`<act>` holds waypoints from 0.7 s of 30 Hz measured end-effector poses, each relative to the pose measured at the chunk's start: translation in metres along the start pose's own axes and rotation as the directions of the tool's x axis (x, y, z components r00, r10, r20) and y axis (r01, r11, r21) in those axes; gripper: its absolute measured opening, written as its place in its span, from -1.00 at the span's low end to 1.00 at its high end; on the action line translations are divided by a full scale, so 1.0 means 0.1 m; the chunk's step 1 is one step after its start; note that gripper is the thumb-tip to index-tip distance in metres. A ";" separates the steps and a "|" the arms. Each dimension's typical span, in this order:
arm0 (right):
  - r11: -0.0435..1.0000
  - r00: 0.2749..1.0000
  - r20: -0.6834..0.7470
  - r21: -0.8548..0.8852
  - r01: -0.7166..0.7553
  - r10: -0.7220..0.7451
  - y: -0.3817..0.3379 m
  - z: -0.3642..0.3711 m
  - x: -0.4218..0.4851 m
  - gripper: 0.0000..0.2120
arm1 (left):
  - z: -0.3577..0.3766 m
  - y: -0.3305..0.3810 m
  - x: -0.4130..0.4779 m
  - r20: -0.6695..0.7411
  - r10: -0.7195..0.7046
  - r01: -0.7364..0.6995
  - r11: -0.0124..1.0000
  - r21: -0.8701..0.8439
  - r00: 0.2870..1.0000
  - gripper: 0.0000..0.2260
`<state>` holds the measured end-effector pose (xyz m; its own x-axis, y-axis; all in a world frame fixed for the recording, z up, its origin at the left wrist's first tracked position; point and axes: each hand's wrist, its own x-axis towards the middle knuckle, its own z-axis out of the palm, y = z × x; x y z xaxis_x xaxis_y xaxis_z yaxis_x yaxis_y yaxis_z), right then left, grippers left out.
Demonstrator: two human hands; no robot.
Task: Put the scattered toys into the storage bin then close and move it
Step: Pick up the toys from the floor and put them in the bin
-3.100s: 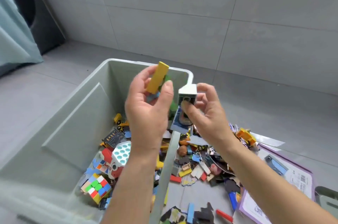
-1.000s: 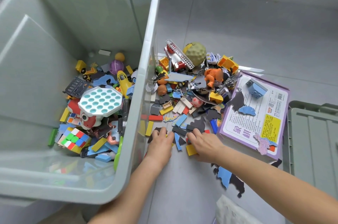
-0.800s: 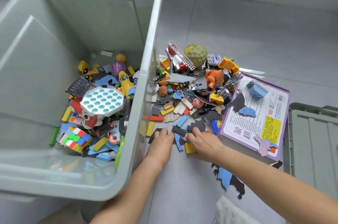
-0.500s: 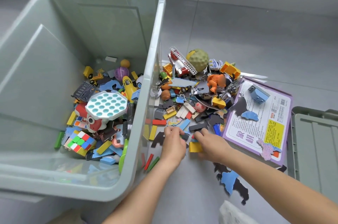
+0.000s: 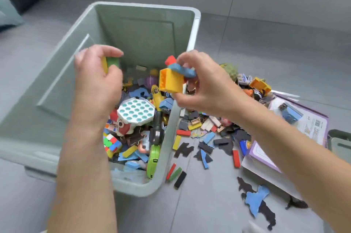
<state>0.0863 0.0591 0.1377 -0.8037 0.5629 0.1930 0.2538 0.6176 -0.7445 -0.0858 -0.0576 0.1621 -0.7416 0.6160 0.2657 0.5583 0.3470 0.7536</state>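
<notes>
The grey tiled floor (image 5: 266, 46) carries everything here. On it stands the storage bin (image 5: 144, 29), a big pale green tub, open at the top, its bottom covered with toys. Beyond the bin's right wall, past the loose pieces, a purple puzzle board (image 5: 311, 124) lies flat on the floor, and further out from the bin a grey-green lid (image 5: 340, 142) shows at the picture's edge. Between the bin's right wall and the board lie the scattered toys (image 5: 209, 132): flat coloured bars, dark puzzle shapes and small vehicles, some of them touching the foot of the bin.

The left hand (image 5: 96, 80) is raised over the inside of the bin, fingers curled round a green block (image 5: 113, 61) and a yellow block (image 5: 104, 64). The right hand (image 5: 205, 88) is above the bin's right rim, pinching a bundle of pieces: a yellow brick (image 5: 171, 82), a blue piece (image 5: 182, 70) and a red piece (image 5: 170, 60) on top.

In the bin, a white bubble toy with teal dimples (image 5: 135, 112) sits on the heap, a green toy (image 5: 153, 162) leans in the near right corner, and a colour cube (image 5: 111, 142) lies by the left forearm.
</notes>
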 end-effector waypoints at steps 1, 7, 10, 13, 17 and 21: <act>0.998 0.998 0.055 -0.043 0.041 -0.038 -0.06 0.12 0.08 -0.52 | -0.06 -0.17 0.06 0.029 -0.119 0.116 0.989 0.090 0.992 -0.64; 0.996 0.998 0.040 -0.065 0.056 -0.054 0.16 0.41 0.10 -0.56 | 0.09 -0.31 -0.15 0.150 -0.242 0.157 0.888 0.432 0.959 -0.70; 0.990 0.963 -0.231 0.017 -0.142 0.142 0.48 0.29 -0.04 -0.72 | 0.42 0.22 -0.51 0.222 0.082 -0.133 0.965 0.225 0.972 -0.76; 0.938 0.921 -0.179 0.040 -0.344 0.346 0.76 0.23 -0.32 -0.90 | 0.82 0.61 -0.97 0.350 0.316 -0.332 0.943 -0.013 0.882 -0.75; 0.859 0.874 0.148 -0.320 -0.401 0.463 1.25 0.44 -0.75 -0.89 | 1.40 0.44 -1.43 0.591 0.205 -0.200 0.977 -0.074 0.780 -0.62; 0.753 0.713 0.329 -0.503 -0.423 0.620 1.66 0.74 -1.01 -0.44 | 1.79 -0.41 -1.66 0.671 -0.294 -0.126 0.855 0.502 0.681 -0.30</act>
<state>0.1701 0.0638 -0.0523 -0.5923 0.6033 -0.5340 0.8022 0.5036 -0.3207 0.0815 -0.0476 -0.0207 -0.4190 0.7919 -0.4441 0.7581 0.5744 0.3089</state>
